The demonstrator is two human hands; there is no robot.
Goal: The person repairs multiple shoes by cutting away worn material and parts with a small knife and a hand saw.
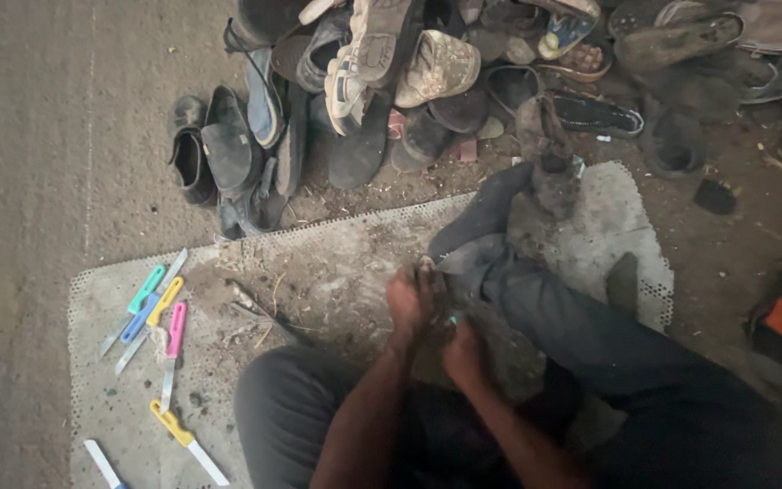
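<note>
Down on a perforated mat, the person sits with one leg stretched out and both hands meeting just in front of the knees. The left hand is curled around a dark, worn piece, seemingly a shoe part, gripping it from the side with the forearm coming up from below. The right hand sits just beneath and touching, fingers closed; a small pale-green speck shows at its top, perhaps a tool handle, but what it grips cannot be told for sure.

Judging from this, the main risk is a slip: if a blade is in the right hand, it works very near the left fingers and the trouser leg, and the dim light and grime make the edge hard to follow. The piece is held in the air rather than braced on the mat, so it could twist under pressure.

Several knives with green, blue, yellow and pink handles lie well apart to the left, blades bare. A heap of old shoes stands beyond the mat.
</note>
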